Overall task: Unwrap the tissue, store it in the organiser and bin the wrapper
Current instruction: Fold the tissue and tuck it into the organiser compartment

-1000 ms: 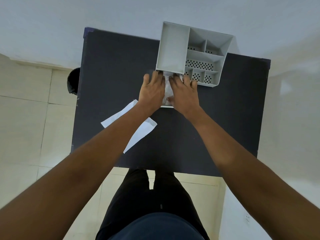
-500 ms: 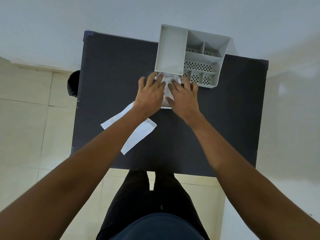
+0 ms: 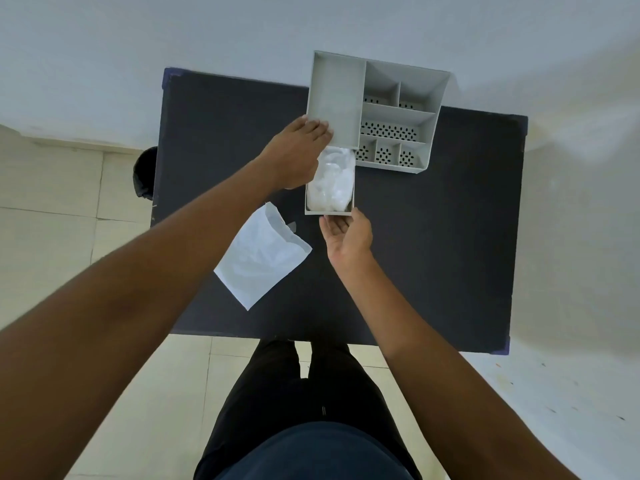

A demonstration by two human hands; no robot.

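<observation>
Grey organiser (image 3: 377,109) sits at the far edge of the dark surface (image 3: 433,237), its drawer (image 3: 329,211) pulled out toward the person from under the tall left compartment. White tissue (image 3: 331,183) lies crumpled inside the open drawer, filling most of it. Left hand (image 3: 298,154) reaches forward, palm down, arm extended diagonally from lower left; its fingers (image 3: 317,128) are flat and close together, resting on the front left corner of the organiser body, gripping nothing visible. Right hand (image 3: 348,237) sits just in front of the drawer's front panel, palm turned up and toward it, fingers loosely spread and slightly curled, tips at or just touching the panel; can't tell whether there's real contact. Nothing held in it. Empty white wrapper (image 3: 263,259) lies flat on the surface, near the left forearm and apart from both hands. Dark bin (image 3: 145,171) stands on the floor beside the surface's left edge, partly hidden.
</observation>
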